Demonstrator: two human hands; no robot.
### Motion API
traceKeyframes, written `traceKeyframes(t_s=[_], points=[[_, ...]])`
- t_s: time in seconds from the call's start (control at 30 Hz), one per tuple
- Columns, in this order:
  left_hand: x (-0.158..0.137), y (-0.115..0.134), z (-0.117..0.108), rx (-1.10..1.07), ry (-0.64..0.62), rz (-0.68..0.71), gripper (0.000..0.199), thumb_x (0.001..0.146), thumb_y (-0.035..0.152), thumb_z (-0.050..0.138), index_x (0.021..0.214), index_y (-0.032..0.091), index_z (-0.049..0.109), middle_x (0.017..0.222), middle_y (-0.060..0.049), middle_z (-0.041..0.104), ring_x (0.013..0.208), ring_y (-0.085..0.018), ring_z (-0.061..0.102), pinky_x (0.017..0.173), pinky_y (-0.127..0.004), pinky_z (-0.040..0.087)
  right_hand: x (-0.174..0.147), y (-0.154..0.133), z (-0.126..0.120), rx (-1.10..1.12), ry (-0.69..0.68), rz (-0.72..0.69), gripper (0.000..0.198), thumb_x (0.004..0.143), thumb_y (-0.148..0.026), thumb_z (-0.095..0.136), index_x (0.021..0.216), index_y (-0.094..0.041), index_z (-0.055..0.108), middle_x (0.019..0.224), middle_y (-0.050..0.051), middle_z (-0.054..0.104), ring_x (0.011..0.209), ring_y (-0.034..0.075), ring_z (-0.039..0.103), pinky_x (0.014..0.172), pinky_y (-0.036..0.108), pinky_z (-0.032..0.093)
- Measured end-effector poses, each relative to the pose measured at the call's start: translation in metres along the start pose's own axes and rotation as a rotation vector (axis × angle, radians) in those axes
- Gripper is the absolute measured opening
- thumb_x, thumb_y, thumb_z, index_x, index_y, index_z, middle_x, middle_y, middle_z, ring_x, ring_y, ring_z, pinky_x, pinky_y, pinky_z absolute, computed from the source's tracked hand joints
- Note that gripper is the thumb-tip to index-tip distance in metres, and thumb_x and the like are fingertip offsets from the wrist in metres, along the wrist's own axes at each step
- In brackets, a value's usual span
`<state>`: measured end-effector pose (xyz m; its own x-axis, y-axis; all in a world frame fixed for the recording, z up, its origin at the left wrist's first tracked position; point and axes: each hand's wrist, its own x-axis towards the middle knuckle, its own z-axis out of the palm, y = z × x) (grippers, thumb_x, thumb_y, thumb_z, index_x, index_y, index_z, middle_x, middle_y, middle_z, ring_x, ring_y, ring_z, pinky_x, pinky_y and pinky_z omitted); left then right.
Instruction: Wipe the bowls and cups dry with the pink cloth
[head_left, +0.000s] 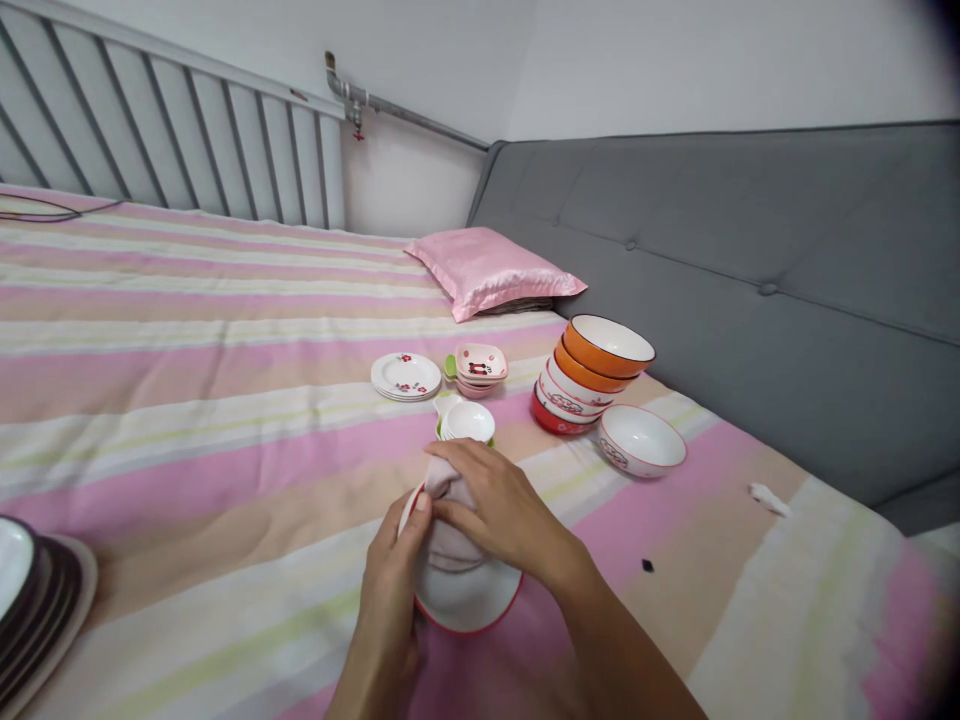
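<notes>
A white bowl with a red rim (469, 603) is held low over the striped bedspread, its inside turned toward me. My left hand (394, 570) grips its left edge, thumb over the rim. In my right hand (499, 505) is a bunched pale pink cloth (454, 545), pressed against the inside of the bowl. The cloth and my right fingers hide the bowl's upper part. Just beyond my hands sit small white dishes with green undersides (470, 420).
Stacked orange, white and red bowls (592, 372) lean at right, beside a single white bowl (643, 440). Flowered plates (406, 376) and pink square dishes (480, 365) lie farther back. Dark-rimmed plates (45, 610) stand at left. A pink pillow (495, 268) rests near the grey headboard (720, 240).
</notes>
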<state>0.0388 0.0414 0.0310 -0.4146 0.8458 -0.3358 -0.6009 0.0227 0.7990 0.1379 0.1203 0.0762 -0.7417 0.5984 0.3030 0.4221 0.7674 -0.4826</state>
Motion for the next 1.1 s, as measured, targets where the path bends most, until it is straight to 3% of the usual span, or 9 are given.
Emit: traceKeyframes(t_s=[0.2,0.43,0.67,0.97,1.1], points=[[-0.003,0.003,-0.002,0.097,-0.038,0.169,0.059,0.071,0.049,0.07,0.119,0.015,0.063,0.119,-0.012,0.065,0.12,-0.033,0.051,0.102,-0.042,0.036,0.001,0.005,-0.003,-0.059,0.072,0.078,0.025,0.082,-0.022,0.064,0.106,-0.026,0.059,0.102,0.001,0.066,0.092,0.019,0.062,0.073,0.028,0.044],[-0.008,0.007,0.0,0.1,-0.016,0.282,0.054,0.072,0.047,0.069,0.115,0.015,0.065,0.117,-0.011,0.066,0.115,-0.032,0.055,0.097,-0.039,0.041,0.003,0.005,-0.001,0.039,0.194,0.112,0.023,0.078,-0.013,0.058,0.097,-0.025,0.06,0.098,-0.002,0.067,0.091,0.017,0.062,0.077,0.025,0.042],[-0.012,0.01,0.003,0.1,0.145,0.422,0.054,0.072,0.051,0.067,0.112,0.014,0.067,0.113,-0.011,0.067,0.112,-0.032,0.057,0.095,-0.038,0.044,0.007,0.003,0.007,0.208,0.305,0.268,0.015,0.08,-0.022,0.06,0.094,-0.025,0.061,0.089,-0.002,0.069,0.083,0.018,0.062,0.072,0.026,0.042],[-0.012,0.004,-0.004,0.093,0.414,0.556,0.056,0.076,0.054,0.06,0.119,0.018,0.061,0.115,-0.008,0.065,0.112,-0.031,0.055,0.092,-0.038,0.045,0.006,0.001,0.025,0.456,0.22,0.454,0.023,0.078,-0.032,0.062,0.097,-0.02,0.063,0.088,0.003,0.07,0.083,0.021,0.064,0.073,0.032,0.048],[-0.015,0.004,-0.009,0.092,0.431,0.604,0.056,0.077,0.052,0.059,0.123,0.021,0.057,0.124,-0.006,0.059,0.117,-0.033,0.051,0.094,-0.038,0.044,0.004,0.002,0.035,0.657,0.162,0.436,0.031,0.077,-0.034,0.064,0.105,-0.021,0.064,0.099,0.004,0.071,0.091,0.023,0.065,0.078,0.034,0.051]])
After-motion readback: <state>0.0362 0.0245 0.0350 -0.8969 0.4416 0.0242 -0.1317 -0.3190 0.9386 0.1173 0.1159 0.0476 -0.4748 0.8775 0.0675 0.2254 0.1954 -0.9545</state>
